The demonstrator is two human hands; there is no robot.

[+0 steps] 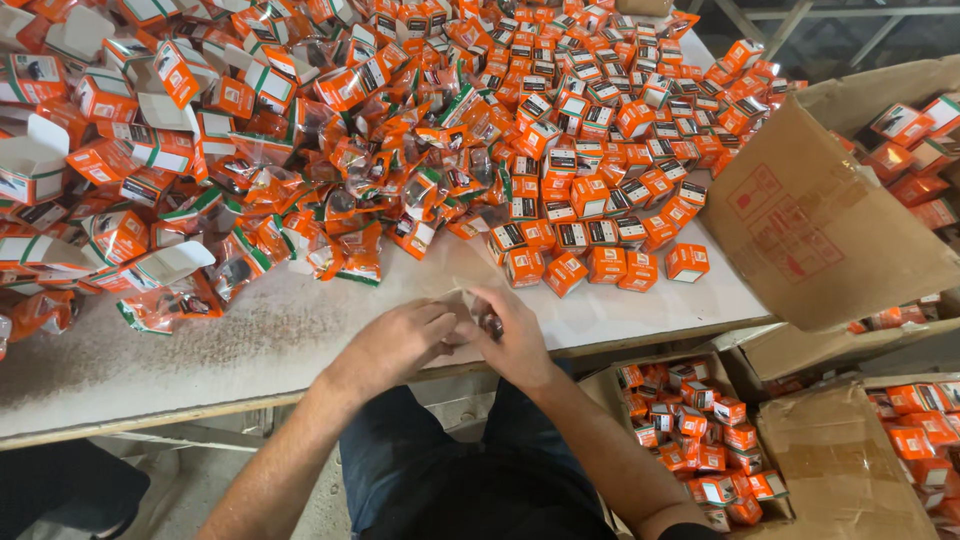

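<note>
Both hands meet at the near edge of the white table [250, 340]: the left hand [400, 340] and right hand [515, 345] have their fingers curled shut around a small clear packet [462, 305], pinched between them. Closed orange boxes [600, 150] lie heaped at one o'clock, orange pouches [340, 190] at eleven

Bare table strip [250, 335] at near edge passable; orange boxes [590, 150] and pouches [330, 200] block behind; tilted carton [800, 230] blocks right.
</note>
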